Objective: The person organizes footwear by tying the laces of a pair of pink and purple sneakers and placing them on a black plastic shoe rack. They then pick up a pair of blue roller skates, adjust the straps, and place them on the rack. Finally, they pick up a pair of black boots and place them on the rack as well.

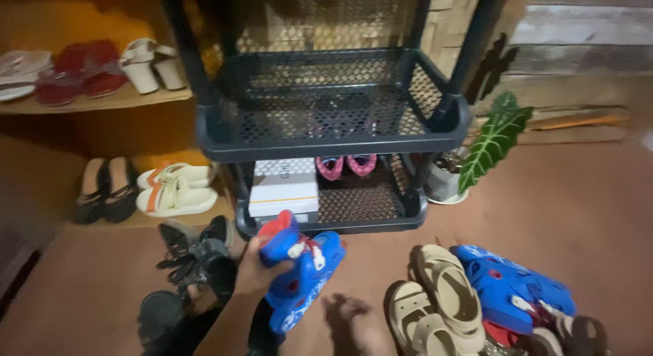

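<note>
One blue shoe (303,278), lower centre of frame, clasped loosely in left hand (255,271) grip; may drop onto floor (564,206); right hand unseen.

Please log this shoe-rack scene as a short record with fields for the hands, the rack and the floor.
left hand: grips a blue and red clog, held above the floor
right hand: blurred, low in the frame, holds nothing that can be seen
dark plastic rack: upper shelf bare; lower shelf holds a white shoebox and pink shoes
floor, right: beige sandals, blue clogs
floor, left: black shoes
beside rack: potted plant
</note>
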